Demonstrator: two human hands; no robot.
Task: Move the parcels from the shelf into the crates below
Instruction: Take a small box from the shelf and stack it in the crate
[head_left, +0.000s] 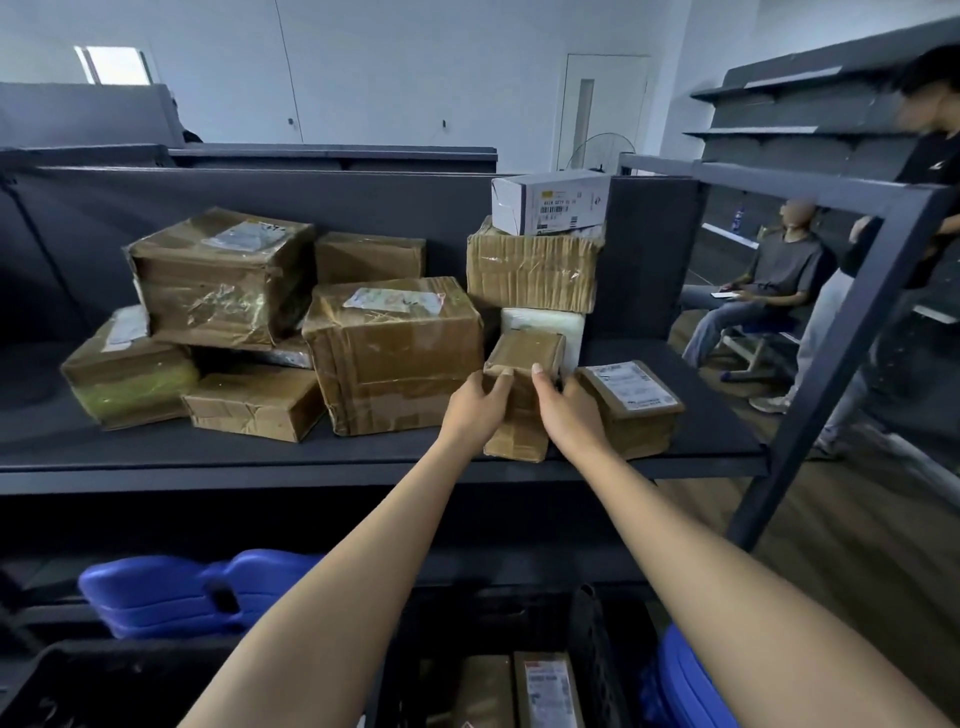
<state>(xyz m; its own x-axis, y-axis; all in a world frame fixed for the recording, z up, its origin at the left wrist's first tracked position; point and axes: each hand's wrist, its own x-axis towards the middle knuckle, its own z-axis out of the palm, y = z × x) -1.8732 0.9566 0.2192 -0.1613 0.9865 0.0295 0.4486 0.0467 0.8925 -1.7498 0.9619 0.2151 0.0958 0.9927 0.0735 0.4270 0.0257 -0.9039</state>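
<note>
Both hands grip the small brown parcel (524, 353) at the shelf (363, 457) front edge: left hand (475, 410) fingers curl round its left side, right hand (566, 410) thumb on top, fingers round its right side. Big taped parcel (395, 358) just left of the left fingers, labelled parcel (631, 410) just right of the right fingers.

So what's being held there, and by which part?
A small brown parcel, by its sides: left grip on the left side, right grip on the right.
</note>
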